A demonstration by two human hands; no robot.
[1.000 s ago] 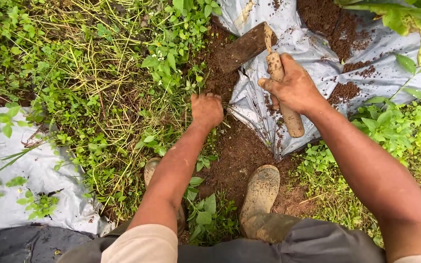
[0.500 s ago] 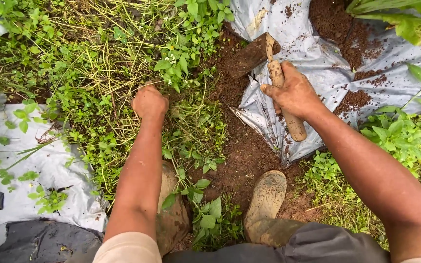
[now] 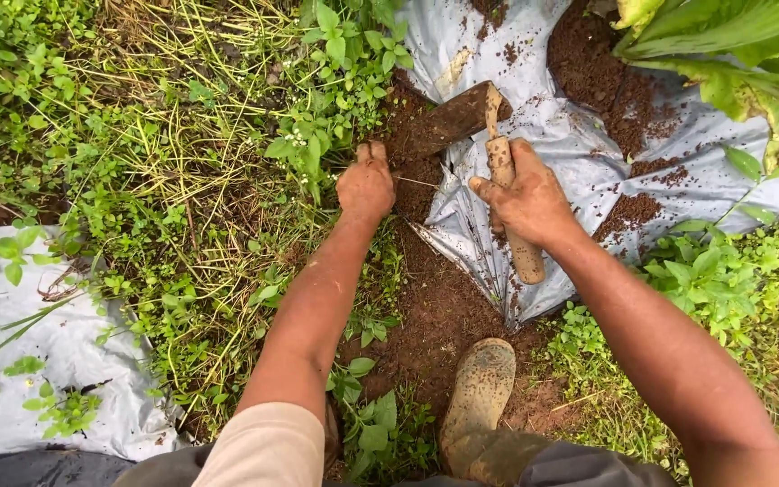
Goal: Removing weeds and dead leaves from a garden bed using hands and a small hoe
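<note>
Wooden-handled hoe (image 3: 489,144), soil-caked, clamped in right hand (image 3: 526,200); left hand (image 3: 365,185) fingers curled into weeds (image 3: 317,135).

left hand (image 3: 366,185) moved from weeds (image 3: 227,171) to soil (image 3: 412,149).

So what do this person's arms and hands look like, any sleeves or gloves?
No gloves: both the left hand and right hand are bare and smeared with soil. The forearms are bare too. A light beige short sleeve covers the left upper arm; the right sleeve is out of frame.
</note>
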